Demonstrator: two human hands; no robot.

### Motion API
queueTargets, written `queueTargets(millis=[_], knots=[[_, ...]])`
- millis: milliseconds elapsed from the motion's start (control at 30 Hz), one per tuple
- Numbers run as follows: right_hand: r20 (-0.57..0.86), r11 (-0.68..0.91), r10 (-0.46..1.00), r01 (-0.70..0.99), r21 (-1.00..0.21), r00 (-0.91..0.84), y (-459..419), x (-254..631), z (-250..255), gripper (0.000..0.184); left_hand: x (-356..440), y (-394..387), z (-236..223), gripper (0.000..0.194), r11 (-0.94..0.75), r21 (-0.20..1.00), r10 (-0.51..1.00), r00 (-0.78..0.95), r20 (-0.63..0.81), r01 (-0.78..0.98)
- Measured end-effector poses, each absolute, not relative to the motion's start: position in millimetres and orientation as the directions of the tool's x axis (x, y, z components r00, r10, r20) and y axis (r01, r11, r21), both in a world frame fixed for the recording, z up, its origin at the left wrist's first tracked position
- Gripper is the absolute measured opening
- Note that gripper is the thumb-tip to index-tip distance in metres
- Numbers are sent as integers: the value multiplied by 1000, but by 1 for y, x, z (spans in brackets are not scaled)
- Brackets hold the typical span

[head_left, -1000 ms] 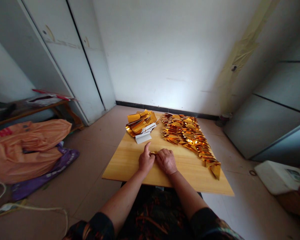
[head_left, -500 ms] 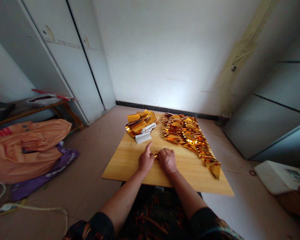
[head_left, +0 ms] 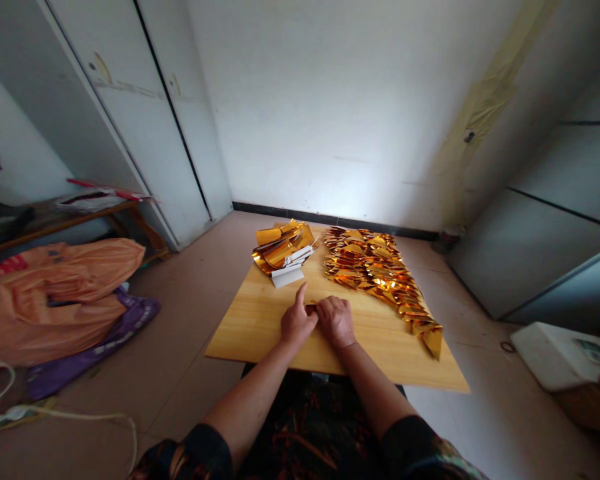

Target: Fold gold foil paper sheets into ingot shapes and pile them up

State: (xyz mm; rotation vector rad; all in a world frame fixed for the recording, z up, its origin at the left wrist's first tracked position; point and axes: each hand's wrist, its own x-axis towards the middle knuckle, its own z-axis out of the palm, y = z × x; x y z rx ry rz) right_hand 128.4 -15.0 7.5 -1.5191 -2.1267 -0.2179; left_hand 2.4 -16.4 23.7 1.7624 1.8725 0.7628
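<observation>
My left hand (head_left: 297,322) and my right hand (head_left: 336,320) rest side by side on the wooden board (head_left: 260,327). Between them they pinch a small piece of gold foil paper (head_left: 311,309), mostly hidden by the fingers. My left index finger points forward; the other fingers are curled. My right hand's fingers are curled down onto the piece. A loose stack of gold foil sheets (head_left: 283,249) lies at the board's far left. A long row of folded gold foil pieces (head_left: 380,277) runs down the board's right side.
The board lies low over my lap on a tiled floor. An orange bag (head_left: 60,293) and a purple bag (head_left: 105,340) lie to the left, with a cord (head_left: 80,420) on the floor. White cabinets stand left and right. A white box (head_left: 560,353) sits at the right.
Both hands have shifted slightly and closed in over the small gold piece, which shows less than before. The piles have not moved.
</observation>
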Motion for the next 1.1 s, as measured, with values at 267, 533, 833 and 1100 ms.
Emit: queueTargets(millis=[267,533,833,1100], knots=[[463,352,861,904,-241,-212,-15,132,5,19,-7,-6,18,80,49,779,985,-157,65,625],[432,332,875,922,-201,-220,-15,130,7,23,-2,-13,25,77,57,733,986,-153,65,678],[485,265,859,952,-154,-161,-13,129,2,22,0,-13,24,83,78,682,990,-137,33,727],[515,257,846,950,-175,-134,-13,129,3,22,-2,-13,27,79,68,704,990,-136,42,707]])
